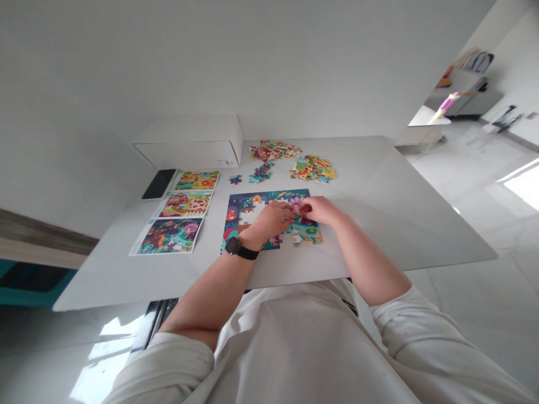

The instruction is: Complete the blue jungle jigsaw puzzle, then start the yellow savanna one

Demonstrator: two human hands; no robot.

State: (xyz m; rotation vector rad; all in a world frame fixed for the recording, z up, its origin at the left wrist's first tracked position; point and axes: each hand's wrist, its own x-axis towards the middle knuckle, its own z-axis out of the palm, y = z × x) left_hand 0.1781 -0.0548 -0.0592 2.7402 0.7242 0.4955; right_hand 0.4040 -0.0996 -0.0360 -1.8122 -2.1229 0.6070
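Note:
A partly assembled jigsaw puzzle (247, 197) lies on the white table, with a dark blue border and gaps in its middle and lower edge. My left hand (272, 220), a black watch on its wrist, rests across the middle of the puzzle with its fingers stretched out to the right. At the puzzle's upper right, my right hand (322, 210) has its fingers curled in and touching the pieces. Whatever is between those fingertips is hidden. Behind the puzzle are a small pile of blue pieces (261, 173) and a single loose piece (235, 179).
Farther back lie a reddish pile of pieces (275, 150) and a yellow-green pile (313, 169). Three picture sheets (185, 203) are lined up at left, beside a black phone (159, 184). A white box (189, 143) stands against the wall. The table's front edge (303, 280) is near my body.

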